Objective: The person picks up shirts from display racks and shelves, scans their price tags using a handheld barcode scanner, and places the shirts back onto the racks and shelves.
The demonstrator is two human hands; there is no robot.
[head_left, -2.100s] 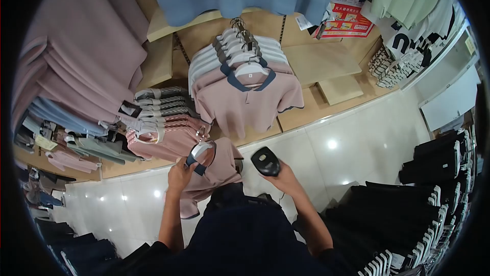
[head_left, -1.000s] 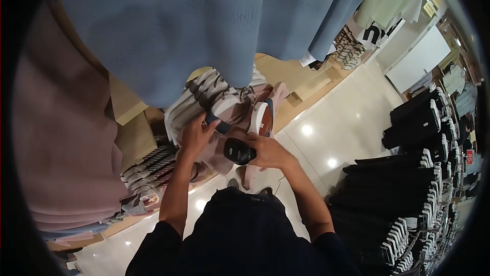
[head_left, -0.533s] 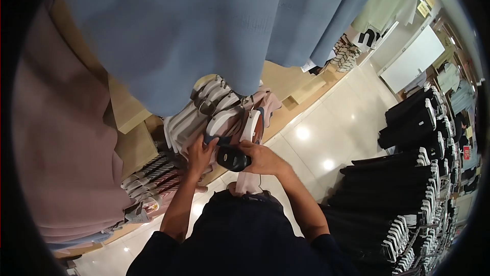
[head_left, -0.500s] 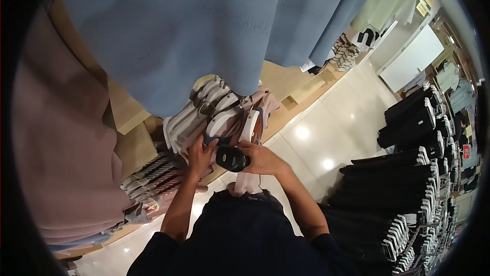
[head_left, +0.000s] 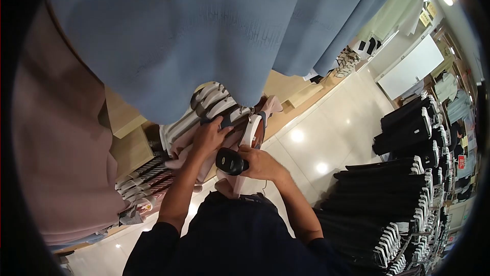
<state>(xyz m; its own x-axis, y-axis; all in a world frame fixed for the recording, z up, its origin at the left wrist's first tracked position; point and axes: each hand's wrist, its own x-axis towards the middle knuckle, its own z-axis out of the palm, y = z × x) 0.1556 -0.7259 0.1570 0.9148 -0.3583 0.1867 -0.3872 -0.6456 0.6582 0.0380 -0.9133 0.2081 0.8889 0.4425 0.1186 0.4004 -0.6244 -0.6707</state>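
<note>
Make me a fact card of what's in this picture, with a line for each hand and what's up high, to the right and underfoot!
Left hand: the left hand has its fingers at a dark collar among the hung shirts
Right hand: the right hand holds a black handheld device
Near right hand: a white hanger in a shirt
Up high: blue clothes, hanging
To the right: black clothes on white hangers
Underfoot: shiny pale floor
</note>
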